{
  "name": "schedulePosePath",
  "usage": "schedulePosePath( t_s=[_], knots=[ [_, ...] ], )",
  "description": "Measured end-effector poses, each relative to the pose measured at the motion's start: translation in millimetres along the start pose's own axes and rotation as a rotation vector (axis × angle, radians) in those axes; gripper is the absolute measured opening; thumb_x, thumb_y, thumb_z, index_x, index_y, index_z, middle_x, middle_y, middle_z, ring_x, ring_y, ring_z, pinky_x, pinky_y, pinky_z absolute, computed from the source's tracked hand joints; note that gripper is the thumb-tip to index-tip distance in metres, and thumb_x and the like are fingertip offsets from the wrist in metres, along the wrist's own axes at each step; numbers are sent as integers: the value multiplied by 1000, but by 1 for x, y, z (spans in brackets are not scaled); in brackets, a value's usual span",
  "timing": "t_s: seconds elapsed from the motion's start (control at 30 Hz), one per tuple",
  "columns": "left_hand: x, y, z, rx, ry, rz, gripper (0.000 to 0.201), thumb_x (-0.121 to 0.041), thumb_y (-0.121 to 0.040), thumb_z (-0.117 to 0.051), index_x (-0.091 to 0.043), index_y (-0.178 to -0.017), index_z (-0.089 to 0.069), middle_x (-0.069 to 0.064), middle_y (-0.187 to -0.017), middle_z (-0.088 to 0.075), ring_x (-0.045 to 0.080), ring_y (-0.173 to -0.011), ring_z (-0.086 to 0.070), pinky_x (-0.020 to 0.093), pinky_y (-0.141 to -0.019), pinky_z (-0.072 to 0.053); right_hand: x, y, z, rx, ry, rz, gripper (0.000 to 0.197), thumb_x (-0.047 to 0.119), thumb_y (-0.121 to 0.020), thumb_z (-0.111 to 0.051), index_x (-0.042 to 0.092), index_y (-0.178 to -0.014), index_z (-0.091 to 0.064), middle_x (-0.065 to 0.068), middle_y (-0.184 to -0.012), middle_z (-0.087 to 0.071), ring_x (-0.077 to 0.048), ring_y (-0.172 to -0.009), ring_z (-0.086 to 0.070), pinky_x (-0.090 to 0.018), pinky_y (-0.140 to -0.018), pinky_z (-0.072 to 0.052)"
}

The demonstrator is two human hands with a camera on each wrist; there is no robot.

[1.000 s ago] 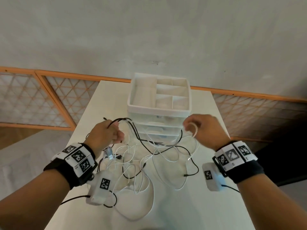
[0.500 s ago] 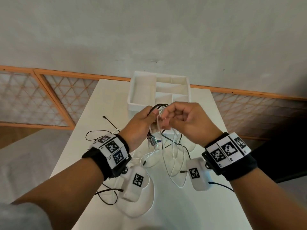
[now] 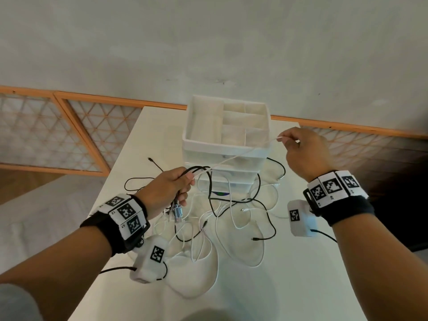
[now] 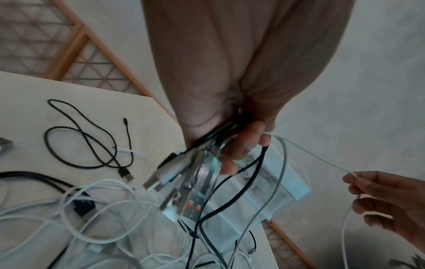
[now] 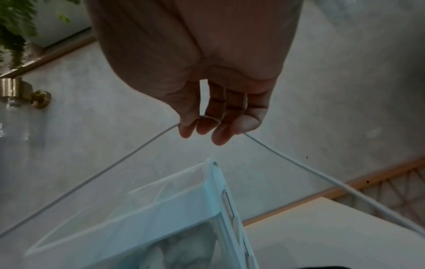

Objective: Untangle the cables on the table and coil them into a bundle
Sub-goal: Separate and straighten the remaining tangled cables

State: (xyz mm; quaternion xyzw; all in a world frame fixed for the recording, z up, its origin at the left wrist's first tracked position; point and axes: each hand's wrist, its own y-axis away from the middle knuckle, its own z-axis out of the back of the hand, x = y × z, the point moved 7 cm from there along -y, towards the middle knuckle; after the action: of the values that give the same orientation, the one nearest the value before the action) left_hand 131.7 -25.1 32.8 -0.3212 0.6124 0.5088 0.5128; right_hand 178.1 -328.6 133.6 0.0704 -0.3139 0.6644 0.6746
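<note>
Early going, by my judgement — the left hand (image 3: 171, 188) clenches a bunch of gathered cable ends (image 3: 177, 210) while the right hand (image 3: 301, 149) pinches one white cable (image 3: 243, 154) stretched taut between them, and the black-and-white tangle (image 3: 222, 218) sprawls uncoiled on the table (image 3: 301, 286) near the drawer organizer (image 3: 227, 147).

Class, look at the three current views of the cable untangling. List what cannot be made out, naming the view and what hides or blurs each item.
1. Left wrist view: the plugs under the left hand are motion-blurred; their types are unclear.
2. Right wrist view: the white cable pinched by the right hand leaves both edges; its ends are cut off.
3. Head view: the drawer organizer hides the table behind it.
4. Head view: which cable crosses which in the tangle is too fine to trace.
</note>
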Motion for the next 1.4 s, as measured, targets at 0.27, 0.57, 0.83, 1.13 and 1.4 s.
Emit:
schedulePosePath(
  t_s=[0.27, 0.57, 0.83, 1.13, 1.4],
  knots=[
    [-8, 9, 10, -61, -58, 10, 28, -27, -104, -46, -5, -90, -58, 0, -67, -34, 10, -51, -32, 28, -54, -36, 11, -3, 0, -148, -79, 113, 10, 16, -93, -64, 14, -99, -73, 1, -107, -58, -10, -101, -50, -14, -89, -34],
    [-36, 22, 18, -165, -254, -68, 35, -31, -102, -49, -6, -89, -70, -12, -50, -36, 18, -49, -30, 29, -51, -30, -37, 89, -83, 392, -77, -267, 31, 16, -82, -69, 33, -108, -66, 7, -112, -66, -10, -75, -62, -34, -91, -52],
    [-80, 41, -41, 77, -464, -269, 49, -35, -102, -49, -27, -54, -56, -7, -40, -37, 3, -39, -32, 14, -52, -28, 66, 104, -125, 670, -241, -24, 5, 37, -80, -74, 36, -78, -69, 15, -71, -70, -2, -71, -64, -17, -68, -44],
    [37, 46, 1, 325, -1053, 4, 33, -35, -101, -50, -18, -73, -55, 0, -67, -52, 14, -63, -47, 27, -64, -36, -39, 86, -101, 460, 363, -219, 18, 41, -89, -57, 36, -104, -66, -6, -102, -71, -34, -97, -66, -33, -74, -44],
    [81, 32, 9, -20, -978, 91, 22, -23, -97, -54, -14, -78, -62, -4, -74, -56, 17, -75, -51, 25, -67, -33, 12, 144, -141, 486, 155, -180, 85, 36, -89, -60, 38, -154, -5, 1, -123, -64, -29, -113, -62, -41, -91, -50]
  ],
)
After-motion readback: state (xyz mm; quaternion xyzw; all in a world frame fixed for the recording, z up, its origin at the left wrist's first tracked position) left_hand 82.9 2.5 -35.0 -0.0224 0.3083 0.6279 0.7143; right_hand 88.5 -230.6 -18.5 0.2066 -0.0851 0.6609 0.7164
